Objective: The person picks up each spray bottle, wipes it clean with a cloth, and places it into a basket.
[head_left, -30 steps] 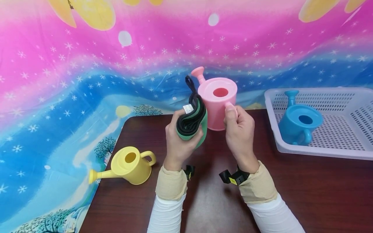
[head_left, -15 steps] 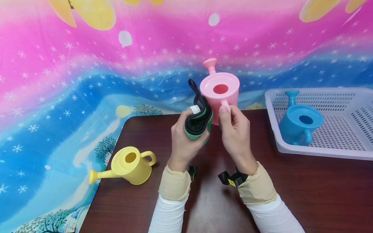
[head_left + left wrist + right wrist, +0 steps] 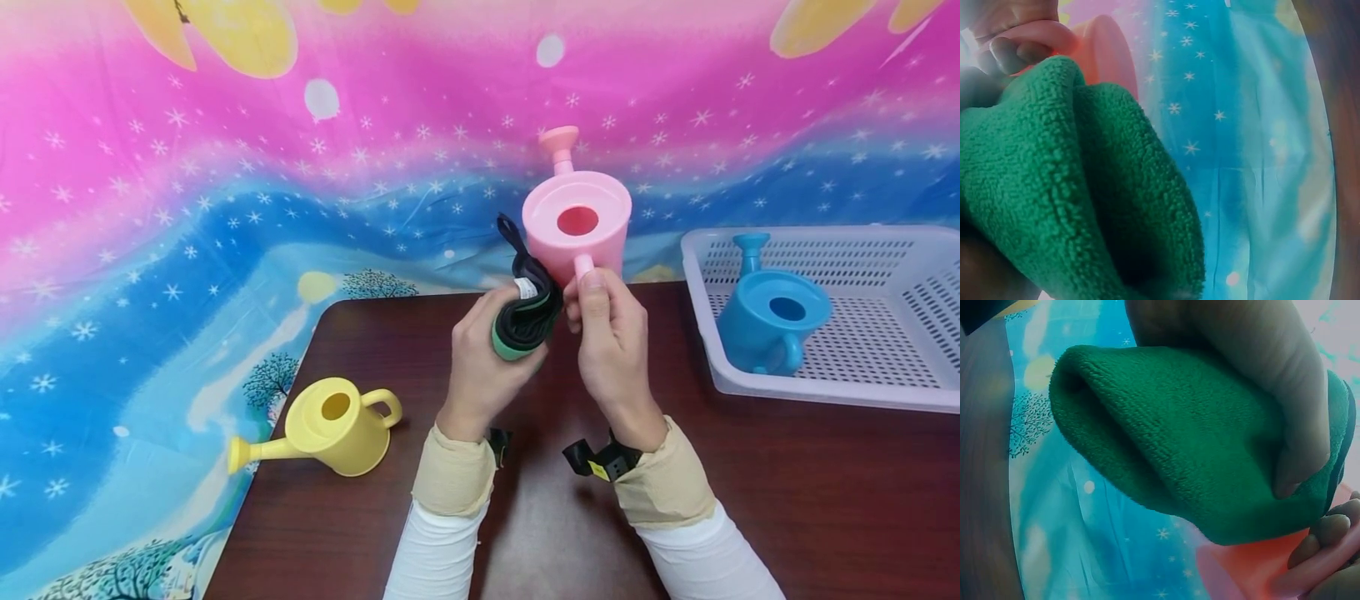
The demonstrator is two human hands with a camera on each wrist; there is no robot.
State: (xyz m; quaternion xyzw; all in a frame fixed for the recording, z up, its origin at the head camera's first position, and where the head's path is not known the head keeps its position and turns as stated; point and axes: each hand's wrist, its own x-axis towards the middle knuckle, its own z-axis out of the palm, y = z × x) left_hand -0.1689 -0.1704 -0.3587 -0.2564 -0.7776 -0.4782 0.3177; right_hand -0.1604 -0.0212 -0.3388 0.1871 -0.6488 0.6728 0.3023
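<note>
A pink toy watering can point(image 3: 543, 200) is held up over the back of the table, spout pointing away. My right hand point(image 3: 618, 346) grips it by its handle. Beside it, my left hand point(image 3: 483, 358) grips a folded green cloth point(image 3: 517, 343) with black edging, a white label and a black hanging loop. The cloth lies against the can's lower left side. In the right wrist view the thumb presses into the fuzzy green cloth point(image 3: 1172, 419). The left wrist view shows the same cloth point(image 3: 1029, 169) hiding most of the pink can point(image 3: 1107, 53).
A yellow watering can point(image 3: 345, 433) stands on the dark brown table point(image 3: 540, 517) at the left, spout pointing left. To the right, a white perforated basket point(image 3: 825, 396) holds a blue watering can point(image 3: 757, 333). A snowflake-patterned backdrop point(image 3: 420, 108) hangs behind the table.
The pink can has risen and shifted a little right, its spout turning from left to straight away. My left hand has moved right with the cloth. The yellow and blue cans stay put.
</note>
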